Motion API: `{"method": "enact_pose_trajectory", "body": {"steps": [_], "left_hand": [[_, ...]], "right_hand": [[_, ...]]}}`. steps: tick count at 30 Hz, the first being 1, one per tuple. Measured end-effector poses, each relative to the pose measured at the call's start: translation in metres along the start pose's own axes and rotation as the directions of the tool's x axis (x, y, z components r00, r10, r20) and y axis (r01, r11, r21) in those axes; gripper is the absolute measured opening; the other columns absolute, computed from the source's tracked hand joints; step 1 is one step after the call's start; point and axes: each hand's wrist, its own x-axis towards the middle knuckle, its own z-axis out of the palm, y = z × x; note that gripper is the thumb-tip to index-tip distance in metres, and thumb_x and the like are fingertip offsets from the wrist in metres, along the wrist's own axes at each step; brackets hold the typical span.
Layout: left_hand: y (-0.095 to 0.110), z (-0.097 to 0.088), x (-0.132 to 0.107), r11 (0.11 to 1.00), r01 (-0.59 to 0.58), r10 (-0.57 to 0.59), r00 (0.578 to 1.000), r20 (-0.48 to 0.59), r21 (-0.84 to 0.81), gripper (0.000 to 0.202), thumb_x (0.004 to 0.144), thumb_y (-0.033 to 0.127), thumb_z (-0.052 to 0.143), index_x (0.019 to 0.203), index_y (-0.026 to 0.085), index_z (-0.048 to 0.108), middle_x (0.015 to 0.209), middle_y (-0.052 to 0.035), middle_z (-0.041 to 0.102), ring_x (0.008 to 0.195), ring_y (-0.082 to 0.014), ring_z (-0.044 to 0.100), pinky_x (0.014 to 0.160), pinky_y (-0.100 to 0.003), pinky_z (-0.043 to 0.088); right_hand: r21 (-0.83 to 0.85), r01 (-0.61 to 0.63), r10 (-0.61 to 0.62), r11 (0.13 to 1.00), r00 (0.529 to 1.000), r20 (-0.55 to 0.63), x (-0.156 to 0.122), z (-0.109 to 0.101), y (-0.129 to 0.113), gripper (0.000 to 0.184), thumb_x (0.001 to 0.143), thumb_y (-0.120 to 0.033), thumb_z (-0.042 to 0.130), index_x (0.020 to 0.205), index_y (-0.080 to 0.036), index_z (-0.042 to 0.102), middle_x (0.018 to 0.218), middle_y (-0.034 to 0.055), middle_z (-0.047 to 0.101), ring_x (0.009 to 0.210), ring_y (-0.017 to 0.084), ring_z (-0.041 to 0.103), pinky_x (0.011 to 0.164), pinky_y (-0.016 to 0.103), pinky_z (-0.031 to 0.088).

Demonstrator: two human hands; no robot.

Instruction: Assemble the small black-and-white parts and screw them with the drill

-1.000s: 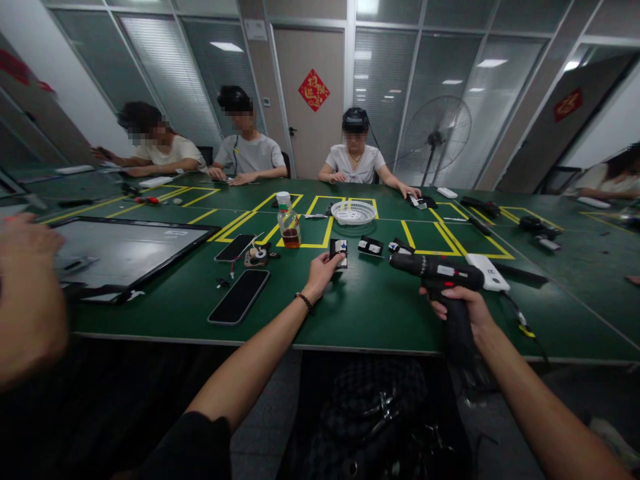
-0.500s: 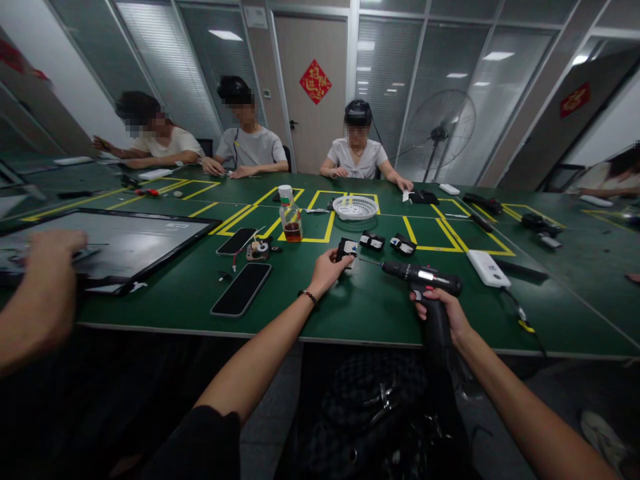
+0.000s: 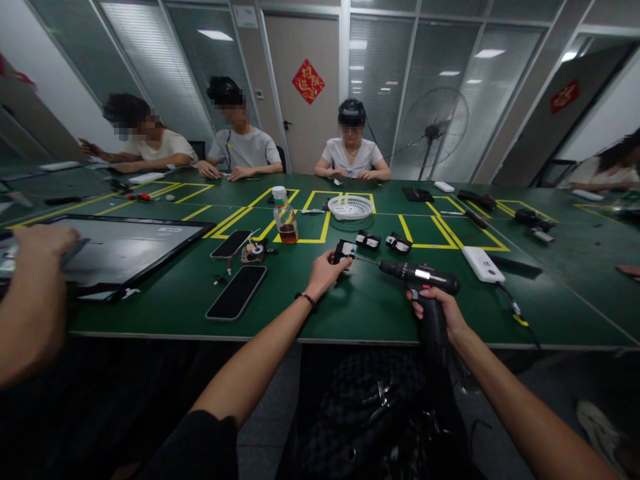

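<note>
My left hand (image 3: pixel 327 269) grips a small black part (image 3: pixel 344 249) with a white label, holding it upright on the green table (image 3: pixel 370 307). My right hand (image 3: pixel 440 310) is wrapped round the handle of a black cordless screwdriver (image 3: pixel 417 272). Its thin bit points left and its tip reaches the small part. Two similar black parts (image 3: pixel 369 239) (image 3: pixel 399 243) lie just behind, on the table.
A white mesh basket (image 3: pixel 351 208), a bottle of brown liquid (image 3: pixel 285 222), two dark phones (image 3: pixel 237 293) (image 3: pixel 231 244) and a white power bank (image 3: pixel 481 263) with a cable lie around. A large dark panel (image 3: pixel 125 241) is at left, with another person's hand (image 3: pixel 43 243) on it. Several people sit opposite.
My right hand brought the screwdriver leftward until its bit met the small part. My left hand closed on that part and stood it up. The neighbour's hand dropped onto the panel.
</note>
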Motion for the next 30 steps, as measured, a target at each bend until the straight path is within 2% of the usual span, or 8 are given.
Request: {"method": "enact_pose_trajectory", "body": {"steps": [12, 15, 18, 21, 30], "left_hand": [[-0.003, 0.0, -0.001, 0.992, -0.061, 0.058, 0.998, 0.03, 0.113, 0.053, 0.068, 0.047, 0.076, 0.11, 0.017, 0.066, 0.109, -0.0132, 0.069, 0.097, -0.0245, 0.064, 0.086, -0.036, 0.048], [0.0, 0.001, -0.003, 0.971, -0.076, 0.077, 0.997, 0.006, 0.227, 0.056, 0.069, 0.049, 0.075, 0.114, 0.017, 0.065, 0.111, -0.0128, 0.069, 0.097, -0.0242, 0.064, 0.086, -0.034, 0.048], [0.007, 0.002, -0.007, 0.915, -0.087, 0.113, 0.993, -0.042, 0.394, 0.056, 0.071, 0.051, 0.072, 0.116, 0.019, 0.063, 0.108, -0.0104, 0.07, 0.095, -0.0242, 0.065, 0.084, -0.033, 0.049], [0.011, 0.003, -0.01, 0.864, -0.093, 0.146, 0.987, -0.069, 0.495, 0.058, 0.073, 0.053, 0.07, 0.12, 0.019, 0.062, 0.109, -0.0094, 0.07, 0.096, -0.0249, 0.065, 0.085, -0.033, 0.048], [0.006, 0.005, -0.009, 0.841, -0.116, 0.18, 0.981, -0.071, 0.528, 0.057, 0.074, 0.057, 0.068, 0.118, 0.02, 0.062, 0.108, -0.0089, 0.071, 0.095, -0.0256, 0.066, 0.082, -0.033, 0.05]], "right_hand": [[0.027, -0.013, 0.013, 1.0, 1.0, 0.017, 0.0, -0.002, 0.0, 0.02, 0.077, -0.028, 0.056, 0.086, -0.013, 0.067, 0.076, 0.007, 0.062, 0.053, 0.013, 0.046, 0.048, 0.026, 0.042], [0.036, -0.021, 0.02, 0.999, 0.999, 0.032, 0.002, -0.004, 0.001, 0.021, 0.078, -0.028, 0.055, 0.086, -0.013, 0.068, 0.071, 0.0062, 0.06, 0.053, 0.013, 0.046, 0.049, 0.025, 0.042], [0.027, -0.036, 0.035, 0.999, 0.999, 0.031, 0.003, -0.007, 0.002, 0.024, 0.08, -0.029, 0.055, 0.09, -0.012, 0.068, 0.066, 0.0056, 0.059, 0.052, 0.013, 0.047, 0.049, 0.025, 0.041], [0.012, -0.058, 0.057, 0.998, 0.997, 0.048, 0.003, -0.01, 0.002, 0.027, 0.08, -0.03, 0.054, 0.091, -0.011, 0.069, 0.06, 0.0047, 0.057, 0.051, 0.014, 0.048, 0.049, 0.025, 0.041], [0.014, -0.065, 0.064, 0.998, 0.997, 0.051, 0.002, -0.009, 0.002, 0.027, 0.081, -0.031, 0.054, 0.092, -0.01, 0.068, 0.057, 0.004, 0.056, 0.05, 0.014, 0.048, 0.048, 0.026, 0.04]]}}
